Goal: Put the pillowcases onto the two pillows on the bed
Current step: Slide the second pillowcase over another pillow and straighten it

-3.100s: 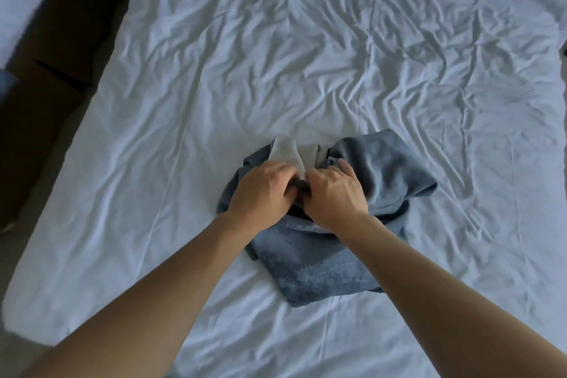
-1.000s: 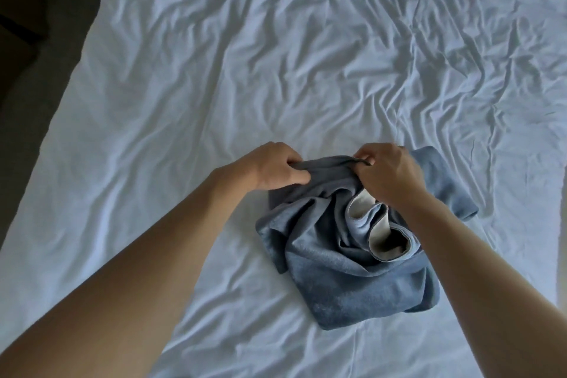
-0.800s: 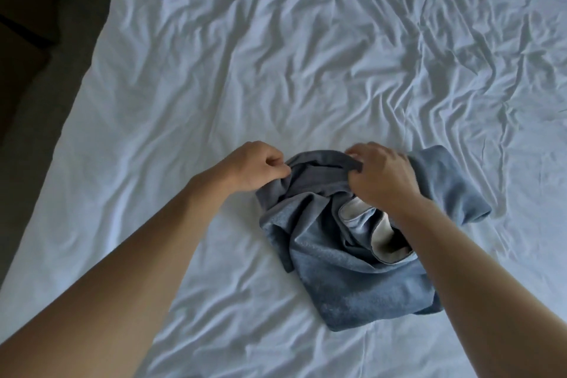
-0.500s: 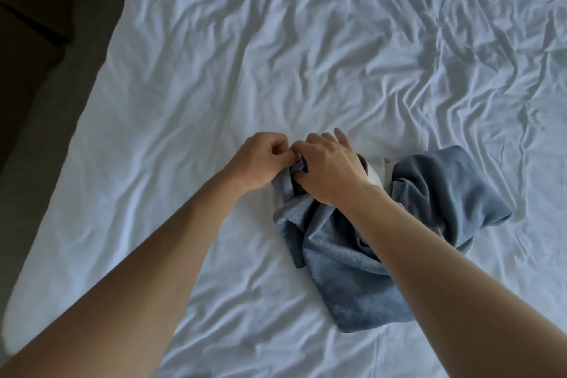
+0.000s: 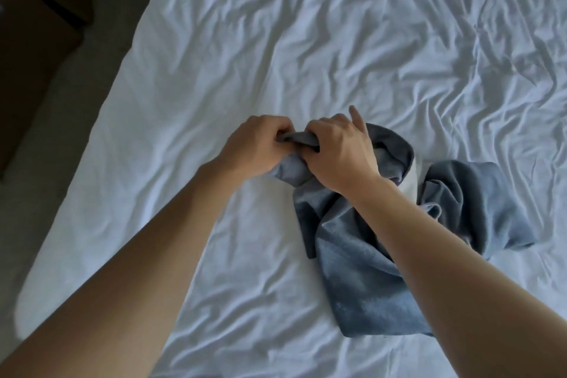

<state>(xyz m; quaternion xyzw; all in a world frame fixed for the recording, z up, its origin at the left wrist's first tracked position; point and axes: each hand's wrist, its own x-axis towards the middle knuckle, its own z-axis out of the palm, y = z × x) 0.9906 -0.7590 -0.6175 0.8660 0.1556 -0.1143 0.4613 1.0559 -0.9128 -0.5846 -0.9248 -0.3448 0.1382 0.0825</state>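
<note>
A crumpled blue-grey pillowcase [image 5: 362, 279] lies on the white bed sheet [image 5: 306, 55], right of centre, with a pale lining showing at its upper right fold. My left hand [image 5: 254, 150] and my right hand [image 5: 337, 153] sit side by side at its upper left end, both closed on a bunched edge of the fabric. My right forearm crosses over the middle of the pillowcase and hides part of it. No pillow is in view.
The wrinkled sheet covers the bed all around the pillowcase. The bed's left edge runs diagonally from the top centre down to the lower left. Beyond it lie grey floor [image 5: 61, 120] and dark furniture [image 5: 36, 18] at the upper left.
My hands, spread apart along the pillowcase edge a second ago, have come together at its left end. The bunched fabric has been drawn left, and the pale lining is mostly covered.
</note>
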